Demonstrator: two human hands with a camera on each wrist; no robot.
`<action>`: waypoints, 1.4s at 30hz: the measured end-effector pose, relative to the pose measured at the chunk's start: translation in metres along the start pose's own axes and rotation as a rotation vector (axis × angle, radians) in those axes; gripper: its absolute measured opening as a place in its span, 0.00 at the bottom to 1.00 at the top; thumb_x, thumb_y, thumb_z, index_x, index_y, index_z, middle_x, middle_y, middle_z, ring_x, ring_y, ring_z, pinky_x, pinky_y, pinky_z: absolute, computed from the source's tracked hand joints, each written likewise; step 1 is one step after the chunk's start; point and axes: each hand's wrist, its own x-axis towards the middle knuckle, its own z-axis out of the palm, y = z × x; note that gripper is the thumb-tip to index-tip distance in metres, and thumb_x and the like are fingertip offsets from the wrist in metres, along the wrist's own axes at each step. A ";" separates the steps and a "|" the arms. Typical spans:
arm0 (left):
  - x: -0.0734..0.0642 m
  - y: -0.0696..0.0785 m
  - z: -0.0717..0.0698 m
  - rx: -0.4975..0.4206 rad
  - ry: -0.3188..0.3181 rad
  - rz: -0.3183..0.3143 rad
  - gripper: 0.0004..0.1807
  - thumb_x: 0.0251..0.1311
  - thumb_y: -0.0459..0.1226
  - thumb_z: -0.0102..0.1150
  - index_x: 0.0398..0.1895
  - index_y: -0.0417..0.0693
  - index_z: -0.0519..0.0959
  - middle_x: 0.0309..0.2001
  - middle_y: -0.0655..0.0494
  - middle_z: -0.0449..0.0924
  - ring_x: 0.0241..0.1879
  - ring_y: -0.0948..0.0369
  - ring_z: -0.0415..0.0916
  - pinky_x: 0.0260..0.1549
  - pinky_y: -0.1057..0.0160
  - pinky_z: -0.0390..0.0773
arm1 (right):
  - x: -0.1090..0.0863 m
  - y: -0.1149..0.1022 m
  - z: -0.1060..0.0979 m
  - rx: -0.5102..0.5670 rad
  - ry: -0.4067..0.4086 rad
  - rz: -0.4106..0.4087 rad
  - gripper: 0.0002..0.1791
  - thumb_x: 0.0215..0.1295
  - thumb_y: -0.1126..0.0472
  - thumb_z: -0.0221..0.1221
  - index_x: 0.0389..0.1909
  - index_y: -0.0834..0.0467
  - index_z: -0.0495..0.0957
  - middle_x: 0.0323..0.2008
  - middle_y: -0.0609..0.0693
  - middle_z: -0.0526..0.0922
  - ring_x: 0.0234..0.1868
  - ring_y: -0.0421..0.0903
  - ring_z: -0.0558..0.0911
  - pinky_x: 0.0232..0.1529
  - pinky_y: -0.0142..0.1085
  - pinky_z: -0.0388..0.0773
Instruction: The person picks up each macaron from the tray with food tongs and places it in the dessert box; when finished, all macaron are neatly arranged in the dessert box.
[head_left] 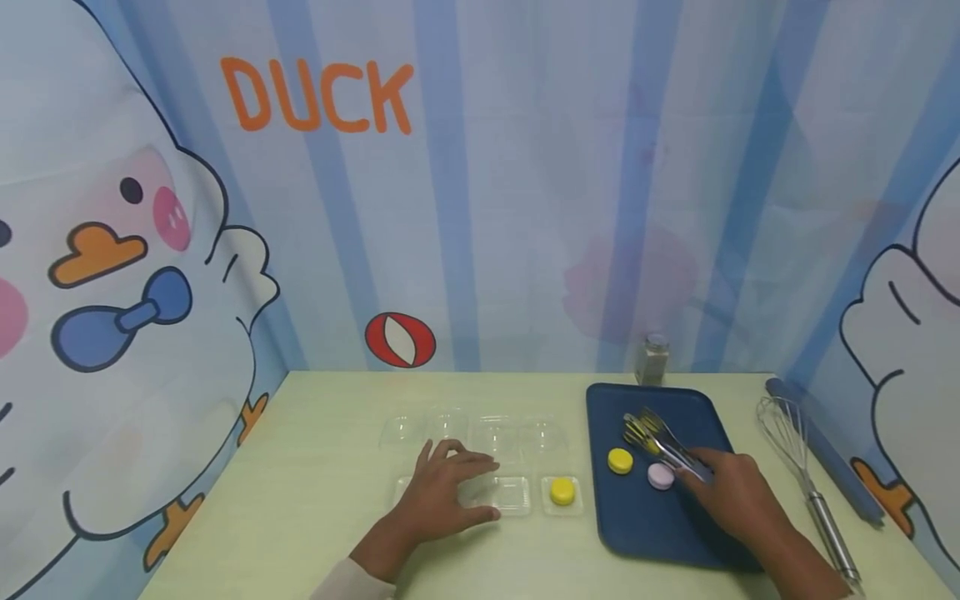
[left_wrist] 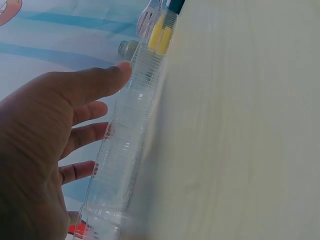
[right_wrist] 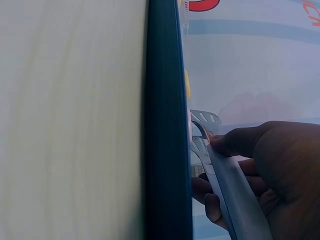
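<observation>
So the right hand point(head_left: 738, 496) has a grip on metal tongs point(head_left: 678, 457), tips at a yellow cookie point(head_left: 651, 447) on the blue tray point(head_left: 630, 529) near a pink cookie point(head_left: 661, 477), left hand point(head_left: 442, 496) loose over a clear container point(head_left: 514, 497).

The head camera is looking forward and down over the table point(head_left: 240, 500) from farther off. Both wrist cameras are sitting low, close and rolled sideways, the table filling three o'clock in the left, nine in the right. Head and right are sharing the tongs point(head_left: 678, 455).
</observation>
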 end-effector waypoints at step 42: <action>0.002 0.000 0.005 -0.023 -0.046 -0.051 0.30 0.53 0.54 0.83 0.61 0.63 0.90 0.65 0.66 0.87 0.67 0.55 0.71 0.78 0.18 0.47 | -0.012 -0.030 -0.013 0.028 0.026 -0.054 0.20 0.69 0.59 0.73 0.56 0.66 0.88 0.45 0.66 0.93 0.43 0.64 0.93 0.40 0.57 0.88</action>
